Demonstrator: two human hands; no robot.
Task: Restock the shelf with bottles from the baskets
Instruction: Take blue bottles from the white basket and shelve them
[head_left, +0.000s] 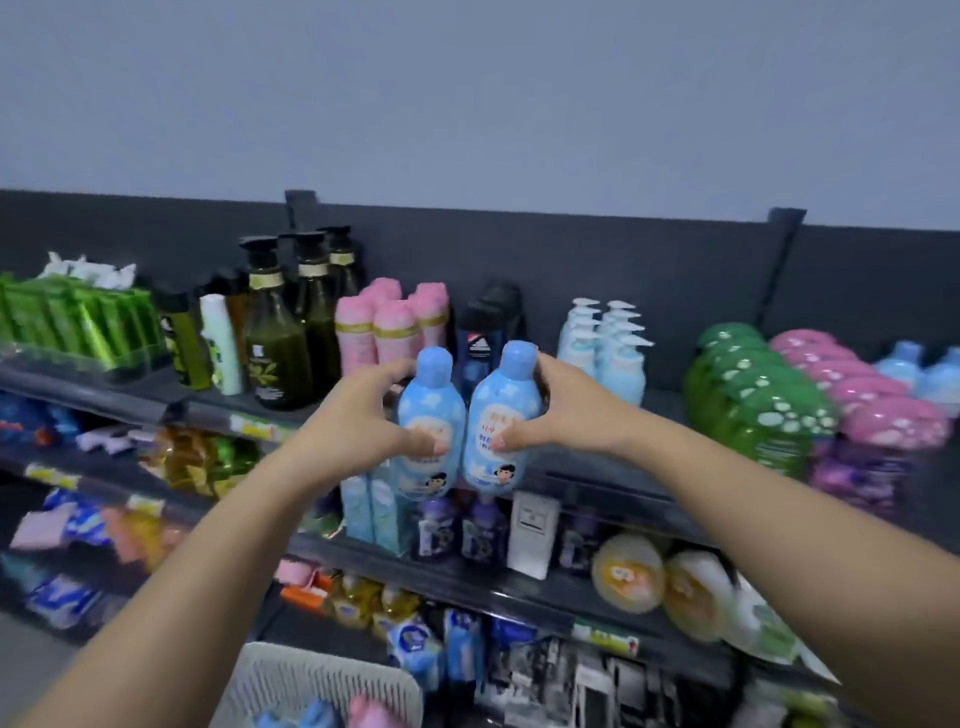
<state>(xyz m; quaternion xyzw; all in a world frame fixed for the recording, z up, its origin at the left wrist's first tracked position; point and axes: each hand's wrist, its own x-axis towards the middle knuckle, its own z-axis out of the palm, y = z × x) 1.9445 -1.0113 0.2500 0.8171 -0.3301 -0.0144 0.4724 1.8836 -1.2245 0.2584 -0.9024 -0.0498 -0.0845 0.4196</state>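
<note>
Two blue bottles, upright, side by side and nearly touching: left bottle gripped by the left hand, right bottle by the right hand. On each hand the fingers wrap the outer side of the bottle and the thumb crosses the label front, so both are holding, not spread. The bottles hang in the air just before the front edge of the top shelf, not yet set down. They face the gap between the pink bottles and the white pump bottles, with a dark bottle at the back. This is probably the slot meant for them. Carrying a pair, labels forward, likely saves a trip and leaves them faced for display. Labels: white clouds on blue and a cartoon child near the base; the writing is too blurred to read. The dark bottle bears a striped triangular mark, its name not legible. Green bottles stand in a row further right. The white basket sits low below the arms, with blue and pink caps showing inside, so more stock remains.
</note>
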